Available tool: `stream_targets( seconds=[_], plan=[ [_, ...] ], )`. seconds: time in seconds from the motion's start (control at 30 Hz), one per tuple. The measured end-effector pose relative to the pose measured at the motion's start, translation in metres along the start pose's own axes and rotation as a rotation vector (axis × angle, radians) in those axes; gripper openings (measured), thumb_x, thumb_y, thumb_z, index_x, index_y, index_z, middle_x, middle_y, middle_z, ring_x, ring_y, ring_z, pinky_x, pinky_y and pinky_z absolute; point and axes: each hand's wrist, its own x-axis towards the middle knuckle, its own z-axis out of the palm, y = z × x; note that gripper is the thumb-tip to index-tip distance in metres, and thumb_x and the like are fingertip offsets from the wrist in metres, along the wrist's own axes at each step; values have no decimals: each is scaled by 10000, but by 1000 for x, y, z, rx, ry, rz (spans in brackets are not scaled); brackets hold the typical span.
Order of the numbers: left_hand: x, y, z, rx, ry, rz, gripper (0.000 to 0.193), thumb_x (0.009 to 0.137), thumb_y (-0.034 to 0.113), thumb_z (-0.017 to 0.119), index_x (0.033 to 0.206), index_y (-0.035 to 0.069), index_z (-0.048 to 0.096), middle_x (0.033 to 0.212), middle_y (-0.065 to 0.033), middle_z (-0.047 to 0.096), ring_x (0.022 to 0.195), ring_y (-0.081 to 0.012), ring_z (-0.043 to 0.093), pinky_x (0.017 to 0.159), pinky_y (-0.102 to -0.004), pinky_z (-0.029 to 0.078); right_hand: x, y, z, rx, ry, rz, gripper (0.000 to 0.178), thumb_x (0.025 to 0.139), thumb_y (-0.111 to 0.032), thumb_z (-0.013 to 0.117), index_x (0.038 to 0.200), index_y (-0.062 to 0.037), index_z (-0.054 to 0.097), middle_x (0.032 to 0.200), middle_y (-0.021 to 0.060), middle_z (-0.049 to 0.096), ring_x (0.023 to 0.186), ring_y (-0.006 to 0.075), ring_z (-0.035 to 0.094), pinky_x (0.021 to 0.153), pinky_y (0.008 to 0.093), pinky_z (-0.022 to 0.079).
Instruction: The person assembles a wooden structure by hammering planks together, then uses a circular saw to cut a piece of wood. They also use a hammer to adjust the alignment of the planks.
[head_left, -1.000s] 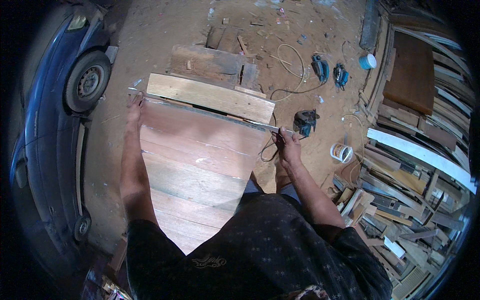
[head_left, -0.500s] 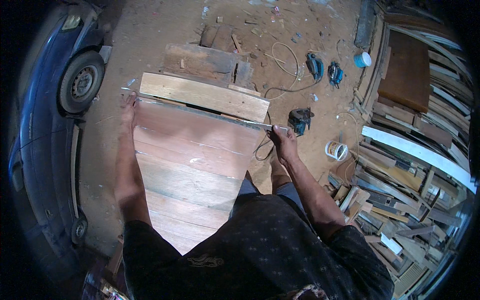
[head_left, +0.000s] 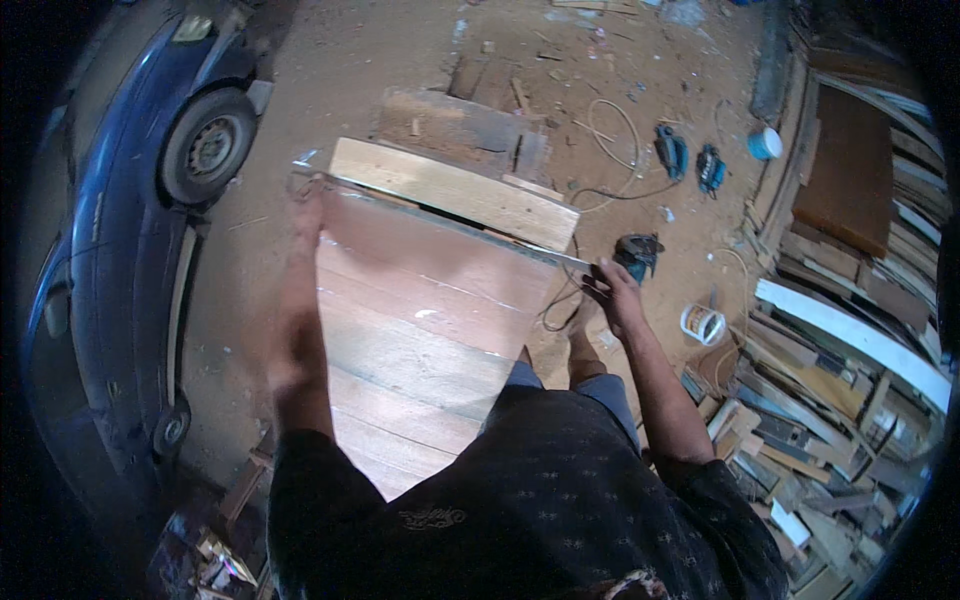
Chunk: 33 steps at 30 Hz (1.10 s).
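A panel of pale reddish and light wood boards [head_left: 430, 310] lies in front of me, joined side by side. Along its far edge runs a thin, flat grey strip [head_left: 545, 254], like a straightedge, which sticks out past the right corner. My right hand [head_left: 618, 296] pinches the strip's right end between thumb and fingers. At the panel's far left corner is my left hand [head_left: 308, 205], its fingers smeared by motion; whether it grips the strip cannot be made out. Just beyond the strip lies a light wooden plank [head_left: 450, 195], with a dark gap between.
Blue power tools [head_left: 672, 152] with cords lie on the dirt floor, and a dark one [head_left: 637, 256] sits nearer my right hand. A white bucket [head_left: 703, 325] stands before piled scrap wood [head_left: 800, 430]. A blue car [head_left: 120, 240] is parked at left.
The whole view has shifted, so everything sits farther right. My right hand has slid outward to the strip's end. My left hand stays at the panel's corner, now blurred.
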Motion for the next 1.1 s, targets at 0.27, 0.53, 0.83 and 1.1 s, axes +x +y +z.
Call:
stream_targets(
  seconds=[0.27, 0.53, 0.83, 1.1],
  plan=[
    [-145, 11, 14, 388, 292, 630, 506, 977, 296, 596, 1290, -96, 528, 1330, -322, 518, 1253, -464, 476, 1074, -518, 364, -20, 9, -62, -295, 35, -150, 242, 928, -236, 727, 1006, -16, 662, 865, 27, 661, 781, 104, 613, 714, 267, 510],
    [-200, 51, 46, 217, 229, 691, 376, 951, 220, 621, 1240, -19, 585, 1342, -266, 521, 1270, -427, 460, 1089, -539, 337, -37, -3, -35, -1187, 103, -1009, 445, 823, -220, 790, 1187, -34, 616, 1105, 194, 637, 1073, 384, 602, 970, 449, 467],
    [-287, 88, 137, 404, -56, 807, 403, 935, 264, 598, 1265, 33, 566, 1349, -198, 475, 1372, -389, 360, 1172, -551, 230, 9, -20, -22, -1497, -204, -1064, 299, 877, -149, 651, 1166, -89, 604, 942, 161, 662, 926, 369, 630, 825, 476, 478],
    [-306, 86, 137, 509, -99, 870, 346, 926, 256, 597, 1251, 141, 613, 1330, -163, 487, 1382, -362, 359, 1203, -558, 189, -28, -40, -53, -1349, -317, -846, 464, 942, -203, 654, 1371, -67, 542, 1190, 211, 592, 1023, 387, 621, 845, 416, 525]
  ],
)
